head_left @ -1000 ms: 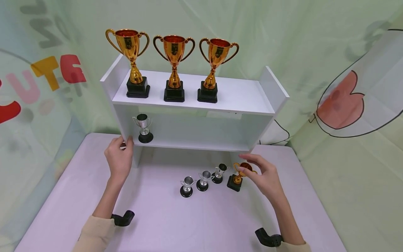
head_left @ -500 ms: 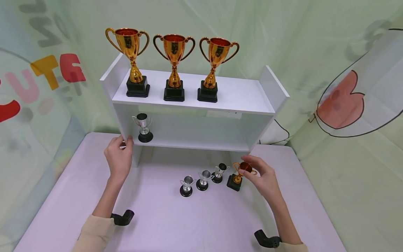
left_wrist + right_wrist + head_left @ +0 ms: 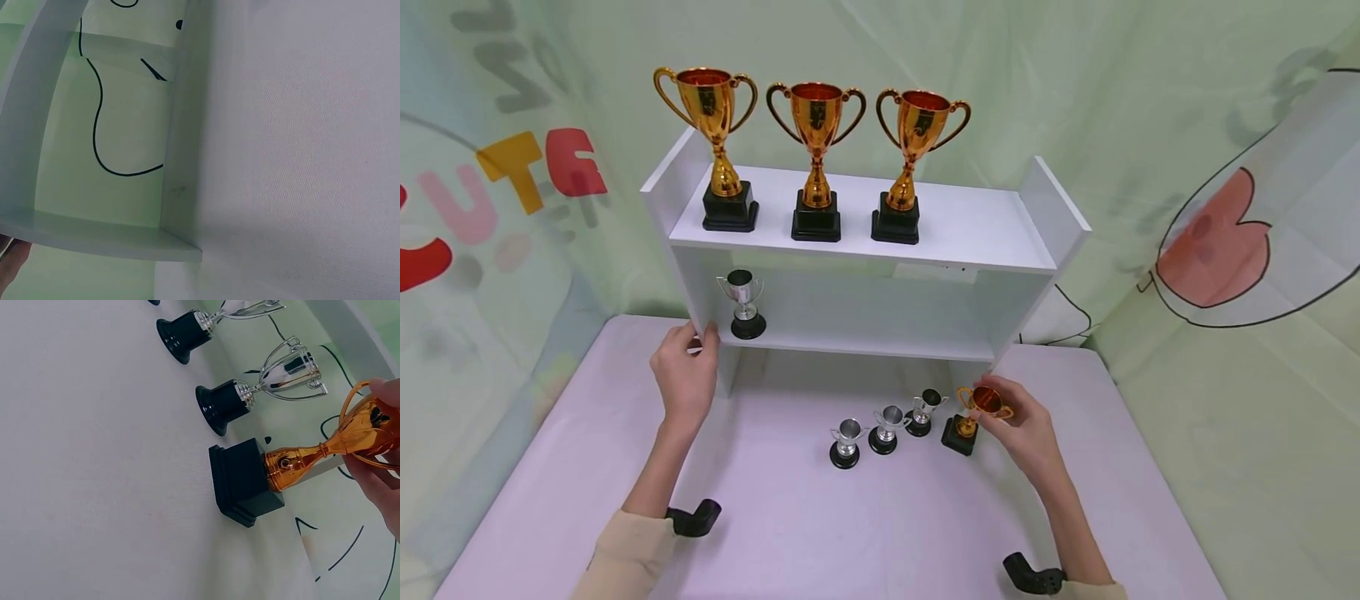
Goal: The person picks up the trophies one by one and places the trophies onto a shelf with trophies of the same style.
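Observation:
My left hand [image 3: 683, 379] grips the lower left side panel of the white shelf unit [image 3: 857, 348], thumb at its front edge. In the left wrist view only a bit of that hand [image 3: 14, 265] shows against the panel. With thumb and fingers on either side of its cup, my right hand [image 3: 1028, 429] holds a gold trophy [image 3: 300, 464] on a square black base. That trophy stands on the table at the right, below the shelf. Beside it, three small silver trophies [image 3: 846, 442] with round black bases stand in a slanting row.
Three larger gold trophies [image 3: 816, 154] stand on the top shelf, toward its left and middle. A silver trophy [image 3: 745, 304] is at the left end of the middle shelf. A pale cloth covers the table [image 3: 865, 533]. Printed curtains [image 3: 1210, 400] hang behind and beside it.
My right hand has come down slightly and its fingers have closed in on the gold trophy's cup. The left hand and the trophies stay where they were.

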Available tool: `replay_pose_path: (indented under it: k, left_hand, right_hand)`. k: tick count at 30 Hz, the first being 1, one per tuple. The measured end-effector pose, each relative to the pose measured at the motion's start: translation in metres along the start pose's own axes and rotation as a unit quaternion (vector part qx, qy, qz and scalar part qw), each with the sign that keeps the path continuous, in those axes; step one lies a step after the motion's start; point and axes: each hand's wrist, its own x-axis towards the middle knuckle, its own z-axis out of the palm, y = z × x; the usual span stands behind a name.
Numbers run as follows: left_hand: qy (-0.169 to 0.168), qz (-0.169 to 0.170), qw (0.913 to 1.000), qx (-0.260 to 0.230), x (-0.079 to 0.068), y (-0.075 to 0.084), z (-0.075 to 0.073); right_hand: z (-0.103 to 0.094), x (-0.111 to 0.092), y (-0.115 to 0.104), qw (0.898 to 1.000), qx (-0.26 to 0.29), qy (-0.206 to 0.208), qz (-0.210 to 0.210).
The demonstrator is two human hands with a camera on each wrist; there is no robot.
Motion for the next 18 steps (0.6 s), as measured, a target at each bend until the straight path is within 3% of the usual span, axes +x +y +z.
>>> replay_pose_path:
  k: [9,18]
  left_hand:
    - [0.003,0.004,1.0000,-0.001,-0.0010,-0.0010,-0.0005]
    - [0.004,0.005,1.0000,0.000,0.0000,0.0021,-0.0002]
  right_hand:
    - [0.0025,-0.0043,0.0051,0.998,0.005,-0.007,0.056]
    - [0.0039,-0.0063,0.0096,0.998,-0.002,0.003,0.057]
